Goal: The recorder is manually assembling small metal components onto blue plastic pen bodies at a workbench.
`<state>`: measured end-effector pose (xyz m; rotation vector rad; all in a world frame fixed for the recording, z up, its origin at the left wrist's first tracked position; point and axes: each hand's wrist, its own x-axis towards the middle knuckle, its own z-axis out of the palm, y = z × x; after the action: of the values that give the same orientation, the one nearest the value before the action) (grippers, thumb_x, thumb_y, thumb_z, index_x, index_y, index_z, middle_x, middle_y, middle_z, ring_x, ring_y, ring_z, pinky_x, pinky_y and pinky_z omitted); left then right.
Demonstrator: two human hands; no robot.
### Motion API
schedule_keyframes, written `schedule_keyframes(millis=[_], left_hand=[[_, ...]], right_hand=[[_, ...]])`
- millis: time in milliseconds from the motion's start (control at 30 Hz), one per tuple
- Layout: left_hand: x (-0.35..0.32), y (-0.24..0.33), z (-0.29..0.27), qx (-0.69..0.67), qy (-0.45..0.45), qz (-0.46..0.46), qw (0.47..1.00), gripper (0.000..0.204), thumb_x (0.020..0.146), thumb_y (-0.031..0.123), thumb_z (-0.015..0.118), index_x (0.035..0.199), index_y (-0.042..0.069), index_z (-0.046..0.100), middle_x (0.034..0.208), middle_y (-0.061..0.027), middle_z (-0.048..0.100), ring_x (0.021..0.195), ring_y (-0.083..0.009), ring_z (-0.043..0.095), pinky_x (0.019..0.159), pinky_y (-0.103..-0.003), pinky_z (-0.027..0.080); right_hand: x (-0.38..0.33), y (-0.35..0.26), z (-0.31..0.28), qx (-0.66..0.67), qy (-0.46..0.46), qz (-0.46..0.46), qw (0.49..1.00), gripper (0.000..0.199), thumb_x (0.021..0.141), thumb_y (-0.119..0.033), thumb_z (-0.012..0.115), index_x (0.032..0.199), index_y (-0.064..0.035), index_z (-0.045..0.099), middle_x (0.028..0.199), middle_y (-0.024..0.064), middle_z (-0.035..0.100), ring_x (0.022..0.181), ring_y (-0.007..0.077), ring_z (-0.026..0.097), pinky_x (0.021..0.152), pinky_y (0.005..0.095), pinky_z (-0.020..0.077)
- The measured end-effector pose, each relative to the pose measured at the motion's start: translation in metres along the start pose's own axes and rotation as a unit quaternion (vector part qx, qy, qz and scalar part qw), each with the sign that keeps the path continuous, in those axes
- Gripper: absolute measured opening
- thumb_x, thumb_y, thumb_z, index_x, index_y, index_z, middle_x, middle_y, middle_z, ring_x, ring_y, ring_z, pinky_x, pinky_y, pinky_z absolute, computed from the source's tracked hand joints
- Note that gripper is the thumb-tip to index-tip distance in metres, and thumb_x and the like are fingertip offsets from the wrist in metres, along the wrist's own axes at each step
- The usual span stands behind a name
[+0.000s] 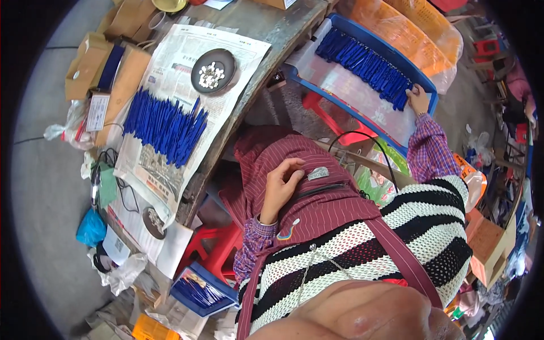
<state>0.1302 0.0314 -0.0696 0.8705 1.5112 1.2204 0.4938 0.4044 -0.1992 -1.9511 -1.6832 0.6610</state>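
My right hand [418, 99] reaches into the shallow blue tray [340, 116]. Its fingers are pinched at the right end of a row of slim dark-blue strips [365, 67], which lie side by side on clear plastic. Over the maroon striped apron [323, 164] on my lap, my left hand [281, 186] has loosely bent fingers, the thumb apart from them, and nothing visible in it. On the table to the left, a second row of slim blue strips [164, 127] rests on newspaper [170, 73]. A dark round dish [198, 73] beside them holds small whitish pieces.
Orange plastic crates [391, 34] stand behind the tray. A red stool [345, 122] is partly visible beneath it, and another red stool [218, 246] is by the table [277, 34]. Cardboard boxes [85, 65] sit at the far left. A blue bin [201, 289] with more strips is at lower left.
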Motion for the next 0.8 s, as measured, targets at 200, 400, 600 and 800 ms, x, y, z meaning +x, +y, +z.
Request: schedule_keyframes(millis=[200,400,600,800], left_hand=[[0.0,0.001,0.001,0.07,-0.015,0.036,0.997,0.021,0.077,0.001,0.058,0.098,0.001,0.059,0.08,-0.0044,0.062,0.075,-0.0089,0.059,0.066,-0.022,0.046],[-0.003,-0.007,-0.007,0.077,-0.004,0.043,0.996,0.022,0.075,0.002,0.058,0.097,0.002,0.059,0.078,-0.007,0.063,0.072,-0.0118,0.06,0.065,-0.024,0.047],[0.003,-0.015,-0.005,0.009,-0.022,0.05,0.998,0.021,0.078,0.007,0.059,0.099,0.002,0.059,0.078,-0.006,0.064,0.069,-0.0096,0.06,0.064,-0.024,0.048],[0.039,-0.023,-0.005,-0.124,-0.1,0.039,0.987,0.036,0.083,0.011,0.057,0.117,0.001,0.049,0.095,-0.0069,0.06,0.084,-0.0115,0.057,0.073,-0.025,0.048]], right_hand=[[-0.06,-0.018,0.007,-0.063,-0.076,-0.248,0.964,0.078,0.062,-0.027,0.073,0.128,-0.0051,0.039,0.123,0.0195,0.04,0.114,0.0347,0.039,0.095,0.0375,0.0353],[-0.066,-0.03,0.013,-0.132,0.001,-0.281,0.95,0.07,0.064,-0.019,0.069,0.126,-0.0049,0.04,0.12,0.02,0.041,0.11,0.0352,0.043,0.095,0.0379,0.0356],[-0.056,-0.026,0.003,-0.135,-0.048,-0.24,0.96,0.065,0.069,-0.021,0.068,0.125,-0.0042,0.042,0.12,0.0196,0.044,0.111,0.0345,0.043,0.095,0.0375,0.0351],[-0.048,-0.029,-0.033,-0.207,0.063,-0.335,0.917,0.059,0.067,-0.023,0.07,0.117,0.0013,0.048,0.113,0.0216,0.051,0.109,0.0333,0.046,0.093,0.041,0.0348]])
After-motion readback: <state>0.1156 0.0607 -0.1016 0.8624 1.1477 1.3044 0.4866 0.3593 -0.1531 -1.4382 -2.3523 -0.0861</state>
